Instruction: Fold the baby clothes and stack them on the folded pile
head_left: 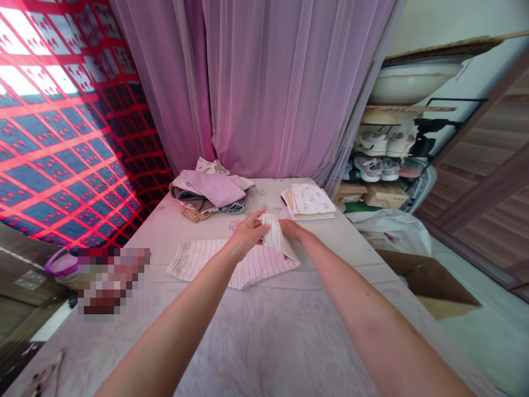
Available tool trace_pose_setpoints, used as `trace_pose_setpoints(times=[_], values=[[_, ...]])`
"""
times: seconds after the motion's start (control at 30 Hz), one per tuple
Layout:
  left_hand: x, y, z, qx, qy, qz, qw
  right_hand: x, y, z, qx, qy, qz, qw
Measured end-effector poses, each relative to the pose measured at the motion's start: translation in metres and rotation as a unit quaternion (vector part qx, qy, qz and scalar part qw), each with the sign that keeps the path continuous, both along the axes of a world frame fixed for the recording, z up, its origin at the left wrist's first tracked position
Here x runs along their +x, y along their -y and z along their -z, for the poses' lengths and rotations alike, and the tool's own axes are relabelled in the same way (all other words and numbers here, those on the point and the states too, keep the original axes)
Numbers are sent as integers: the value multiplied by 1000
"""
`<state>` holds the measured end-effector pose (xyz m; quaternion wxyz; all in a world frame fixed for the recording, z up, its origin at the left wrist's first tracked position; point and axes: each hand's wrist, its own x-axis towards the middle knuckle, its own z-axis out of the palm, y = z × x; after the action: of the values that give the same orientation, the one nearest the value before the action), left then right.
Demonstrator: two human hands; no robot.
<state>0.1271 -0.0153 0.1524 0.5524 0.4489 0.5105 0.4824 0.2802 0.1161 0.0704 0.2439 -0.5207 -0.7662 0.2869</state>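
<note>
A pink-and-white striped garment [231,264] lies spread on the bed, with a folded-up flap [273,236] standing at its far side. My left hand [249,231] grips the flap from the left, its fingers curled over the top. My right hand [290,229] pinches the flap's right side, close to my left hand. Behind the hands sits a loose heap of clothes [209,190] in mauve, grey and patterned fabrics. A folded stack of white printed cloth [309,199] rests to the far right on the bed [264,347].
A mauve curtain [264,82] hangs behind the bed, beside a red-and-blue patterned sheet [61,154]. On the right are a shoe rack [380,154], a white plastic bag [392,234] and an open cardboard box [432,281]. A blurred patch [112,281] hides something at the bed's left edge.
</note>
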Motion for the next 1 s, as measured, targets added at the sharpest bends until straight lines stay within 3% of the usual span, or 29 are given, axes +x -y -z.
trace_pose_setpoints(times=[0.1, 0.23, 0.4, 0.5, 0.67, 0.83, 1.0], values=[[-8, 4, 9, 1, 20, 2, 1000, 7, -3, 5, -16, 84, -29, 996], [-23, 12, 39, -34, 2, -40, 999, 15, -4, 12, -2, 162, -23, 986], [-45, 17, 85, -103, -124, -93, 982, 14, 10, 14, 34, 193, 14, 980], [-54, 16, 99, -124, -182, -88, 972, 9, 33, 9, 68, 187, 31, 980], [-56, 14, 102, -125, -250, -70, 958, -5, 85, 14, 164, 202, -79, 962], [-52, 15, 97, -109, -339, -49, 933, -3, 103, 35, 82, 280, -115, 950], [-49, 20, 84, -46, -441, -57, 894, 0, 99, 33, 52, 301, -122, 944]])
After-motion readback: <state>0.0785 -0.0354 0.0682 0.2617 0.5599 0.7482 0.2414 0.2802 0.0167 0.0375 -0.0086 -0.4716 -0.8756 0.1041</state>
